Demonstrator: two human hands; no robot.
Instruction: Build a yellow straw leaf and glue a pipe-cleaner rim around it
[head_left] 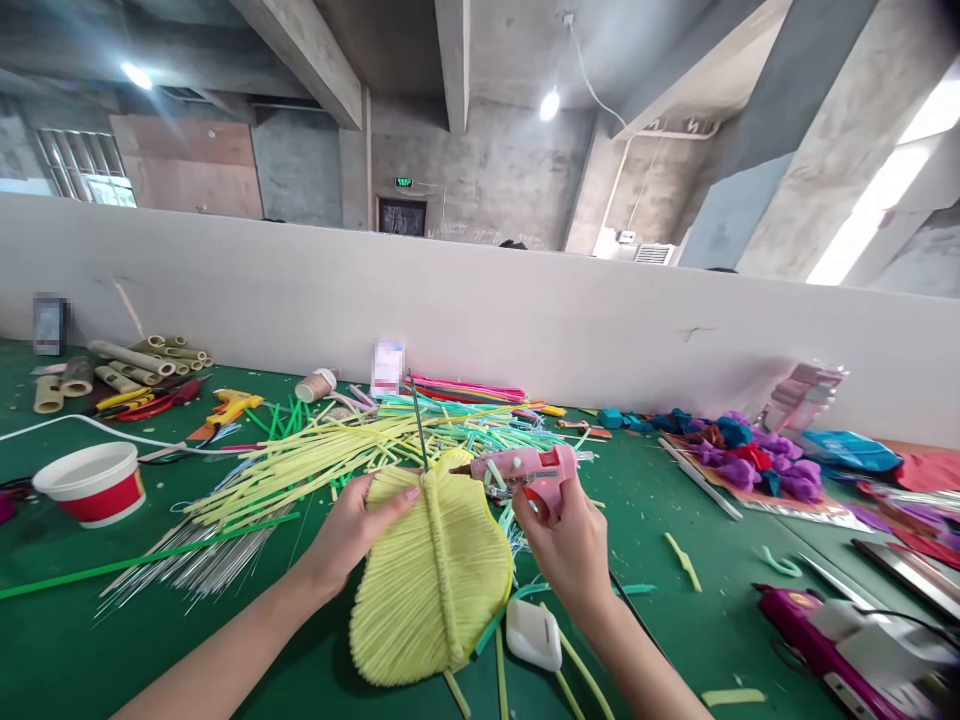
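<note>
Notably, the key relation is between the dark nozzle of the pink glue gun (525,463) and the upper end of the yellow-green leaf-shaped piece (409,590). The nozzle points leftward across the leaf's upper right lobe, just beside the raised midrib (441,560); whether its tip touches the fuzzy surface or hovers in front of it, I cannot tell. The leaf is held up over the green tabletop (720,630), below and to the left of the gun's body. Its long axis runs from the thin dark rod (418,420) jutting out at the top down toward the wearer, drifting slightly right.

The left hand (349,530) is nearer to the leaf: its fingers pinch the upper left edge, thumb flat on the front face. The right hand (566,545) has its fingers wrapped around the gun's handle.

Hidden are most of the left fingers, behind the leaf, and the leaf's whole back. How far the trigger is pressed is unclear. A pale scrap by the barrel is hard to make out, and the tangle of strips (300,460) beyond is partly covered. A white case (534,635) lies right of the leaf's lower part; both forearms are cut off below.
</note>
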